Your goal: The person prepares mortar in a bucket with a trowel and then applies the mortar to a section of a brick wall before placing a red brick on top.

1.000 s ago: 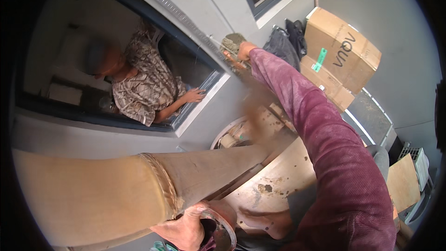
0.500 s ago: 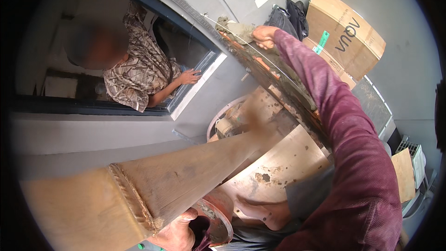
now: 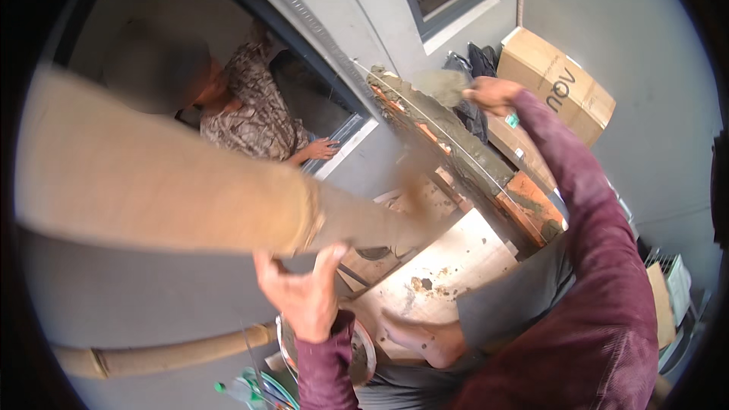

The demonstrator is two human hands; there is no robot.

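Observation:
My right hand [image 3: 493, 96] is closed around a trowel [image 3: 443, 87], its grey blade blurred, held above the far part of a low brick wall [image 3: 454, 140]. Wet grey mortar covers the wall's top, and a taut white string [image 3: 459, 123] runs along it. Orange brick [image 3: 534, 201] shows at the near end. My left hand [image 3: 304, 292] grips the lower edge of a thick bamboo pole [image 3: 175, 175], thumb up on the near side; the pole partly hides the fingers. Below that wrist stands a bucket [image 3: 364, 357], half covered by my sleeve.
A person in a camouflage shirt [image 3: 254, 110] leans at the window opening, one hand on the sill [image 3: 345, 144]. A cardboard box [image 3: 558, 95] stands behind the wall. My bare foot [image 3: 425, 340] rests on a stained board [image 3: 433, 273]. Another bamboo pole [image 3: 175, 353] lies lower left.
My right hand has moved right, away from the wall's top, and the trowel blade now shows. The bamboo pole and my left hand appear higher in view. More brick shows at the near end.

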